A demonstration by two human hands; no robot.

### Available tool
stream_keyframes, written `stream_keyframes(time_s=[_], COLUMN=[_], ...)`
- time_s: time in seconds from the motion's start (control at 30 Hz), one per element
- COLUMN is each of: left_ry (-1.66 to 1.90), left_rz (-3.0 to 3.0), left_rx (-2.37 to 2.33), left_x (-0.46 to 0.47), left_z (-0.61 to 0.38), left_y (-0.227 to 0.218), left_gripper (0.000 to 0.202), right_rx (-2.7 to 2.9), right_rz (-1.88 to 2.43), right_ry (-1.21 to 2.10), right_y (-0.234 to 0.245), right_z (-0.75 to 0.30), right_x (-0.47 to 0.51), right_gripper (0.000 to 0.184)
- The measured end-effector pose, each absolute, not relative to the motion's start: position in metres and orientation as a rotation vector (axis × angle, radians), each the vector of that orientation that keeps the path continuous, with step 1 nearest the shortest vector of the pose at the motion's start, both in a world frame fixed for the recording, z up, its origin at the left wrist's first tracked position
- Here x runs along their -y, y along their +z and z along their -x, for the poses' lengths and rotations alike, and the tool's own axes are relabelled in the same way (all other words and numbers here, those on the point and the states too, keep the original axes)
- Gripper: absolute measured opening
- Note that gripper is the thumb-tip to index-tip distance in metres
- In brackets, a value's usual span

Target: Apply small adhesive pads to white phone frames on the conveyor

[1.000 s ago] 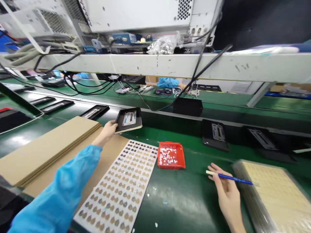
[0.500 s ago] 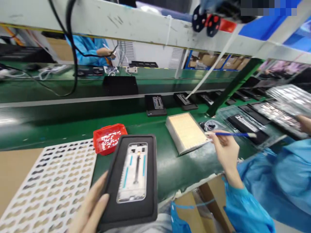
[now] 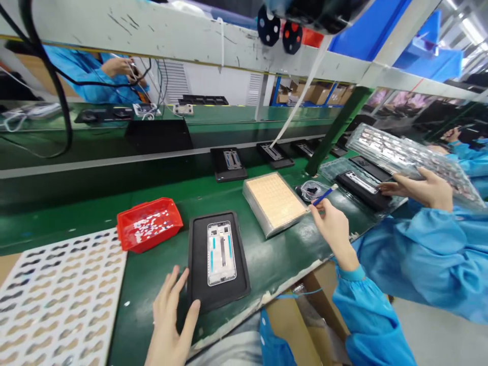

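A silver phone frame (image 3: 222,254) with blue-green strips rests in a black foam tray (image 3: 198,284) on the green bench. At that tray's left edge is my left hand (image 3: 171,315), open with fingers spread; whether a fingertip brushes the edge I cannot tell. My right hand (image 3: 333,226) pinches a slim blue stick-like tool (image 3: 324,195) with pale ends. One end of it points at the near right corner of a plastic-wrapped block with a pale yellow top (image 3: 276,195). Behind this hand sits a small clear round container (image 3: 312,190).
Left of the tray are a red bin (image 3: 150,223) of small white pieces and a white sheet with rows of cut-outs (image 3: 72,300). More black trays (image 3: 229,163) line the back. A co-worker's hands (image 3: 427,188) hold a clear tray of parts (image 3: 412,152). Cardboard boxes (image 3: 290,325) stand below the bench edge.
The black tray has gone from my left hand down onto the bench, and that hand has let go. The blue tool has tilted upward. The co-worker's clear tray has shifted, and the view has turned right.
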State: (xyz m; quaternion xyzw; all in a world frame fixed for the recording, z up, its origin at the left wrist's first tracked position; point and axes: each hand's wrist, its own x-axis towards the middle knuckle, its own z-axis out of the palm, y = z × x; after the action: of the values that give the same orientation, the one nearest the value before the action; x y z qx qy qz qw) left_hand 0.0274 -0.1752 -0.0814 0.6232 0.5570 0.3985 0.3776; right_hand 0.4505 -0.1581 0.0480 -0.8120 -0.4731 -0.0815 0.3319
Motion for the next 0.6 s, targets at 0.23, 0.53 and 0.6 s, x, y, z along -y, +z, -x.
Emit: stream_keyframes(time_s=[0.23, 0.53, 0.6], left_ry=[1.152, 1.109, 1.09], left_rz=[-1.557, -0.992, -0.932], left_rx=[-1.283, -0.971, -0.957], left_x=[0.167, 0.15, 0.148], left_z=[-0.057, -0.099, -0.098], left_y=[-0.016, 0.022, 0.019], left_gripper=[0.04, 0.029, 0.028], right_rx=[1.051, 1.089, 1.135], right_rz=[1.573, 1.399, 1.384], right_ry=[0.311, 0.681, 0.627], right_y=[0.061, 0.042, 0.037], right_z=[-0.354, -0.256, -0.25], right_x=[0.178, 0.181, 0.182], right_gripper=[0.042, 0.034, 0.028])
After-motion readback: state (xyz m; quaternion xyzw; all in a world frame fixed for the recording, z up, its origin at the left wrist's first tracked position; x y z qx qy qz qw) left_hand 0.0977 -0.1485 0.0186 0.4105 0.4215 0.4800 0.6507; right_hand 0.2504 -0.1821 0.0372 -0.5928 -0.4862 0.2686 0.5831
